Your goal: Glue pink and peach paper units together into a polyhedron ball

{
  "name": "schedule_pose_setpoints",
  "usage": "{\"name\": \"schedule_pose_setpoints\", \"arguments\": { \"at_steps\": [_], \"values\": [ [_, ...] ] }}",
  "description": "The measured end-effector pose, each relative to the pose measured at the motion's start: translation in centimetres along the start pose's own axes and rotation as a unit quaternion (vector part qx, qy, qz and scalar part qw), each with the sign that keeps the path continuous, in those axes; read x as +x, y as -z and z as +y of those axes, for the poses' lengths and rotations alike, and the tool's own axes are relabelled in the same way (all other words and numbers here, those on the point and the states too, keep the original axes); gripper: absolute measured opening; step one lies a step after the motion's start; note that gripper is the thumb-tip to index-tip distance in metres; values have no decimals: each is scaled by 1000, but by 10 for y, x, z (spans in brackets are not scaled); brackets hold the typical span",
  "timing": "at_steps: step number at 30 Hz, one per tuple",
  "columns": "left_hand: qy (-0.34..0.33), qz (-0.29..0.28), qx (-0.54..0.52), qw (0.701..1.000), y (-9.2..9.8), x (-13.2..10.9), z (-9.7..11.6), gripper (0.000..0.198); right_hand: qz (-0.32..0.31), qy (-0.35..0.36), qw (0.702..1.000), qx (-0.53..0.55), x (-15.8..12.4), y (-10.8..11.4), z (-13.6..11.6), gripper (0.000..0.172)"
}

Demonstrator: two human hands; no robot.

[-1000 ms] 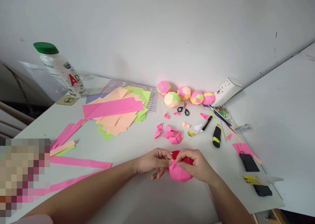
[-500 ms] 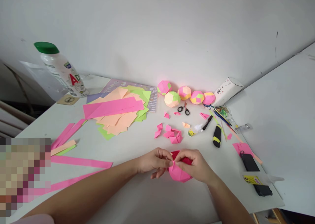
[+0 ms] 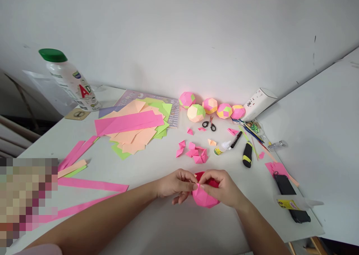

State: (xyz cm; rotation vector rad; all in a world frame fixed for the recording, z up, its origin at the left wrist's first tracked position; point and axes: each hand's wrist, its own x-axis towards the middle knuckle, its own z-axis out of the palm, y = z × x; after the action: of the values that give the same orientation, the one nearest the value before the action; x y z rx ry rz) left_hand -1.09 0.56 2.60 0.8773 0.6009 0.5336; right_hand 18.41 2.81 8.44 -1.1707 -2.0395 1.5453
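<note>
A hollow pink folded-paper ball (image 3: pixel 206 198), open at the top with a darker red-pink inside, is held near the table's front edge. My left hand (image 3: pixel 179 184) pinches its rim on the left between thumb and index finger, the other fingers loosely curled. From the right, my right hand (image 3: pixel 223 187) is closed on the same rim, its thumb and fingertips close to the left ones. Just beyond the hands lie joined pink folded-paper pieces (image 3: pixel 198 153) and a smaller pink pair (image 3: pixel 181 148). A peach folded piece (image 3: pixel 212 142) rests near the glue bottle (image 3: pixel 222 148).
Finished paper balls (image 3: pixel 210 106) line the wall beside a white cylinder (image 3: pixel 260 103). Scissors (image 3: pixel 209 125), a black marker (image 3: pixel 236 139) and a cutter (image 3: pixel 247 154) lie around. Left are stacked paper sheets (image 3: pixel 134 135), pink strips (image 3: pixel 95 184) and a white bottle (image 3: pixel 73 81); right, a black phone (image 3: pixel 284 184).
Almost nothing differs. Both hands keep the same pinch on the pink paper ball's rim, with only a very slight shift of the fingers.
</note>
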Motion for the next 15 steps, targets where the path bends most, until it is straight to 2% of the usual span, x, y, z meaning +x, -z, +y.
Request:
{"name": "schedule_pose_setpoints", "arguments": {
  "at_steps": [15],
  "values": [
    [-15, -7, -8, 1000, 4, 1, -5, 29, -1, -12, 1000, 13, 1, 1, 3, 9]
  ]
}}
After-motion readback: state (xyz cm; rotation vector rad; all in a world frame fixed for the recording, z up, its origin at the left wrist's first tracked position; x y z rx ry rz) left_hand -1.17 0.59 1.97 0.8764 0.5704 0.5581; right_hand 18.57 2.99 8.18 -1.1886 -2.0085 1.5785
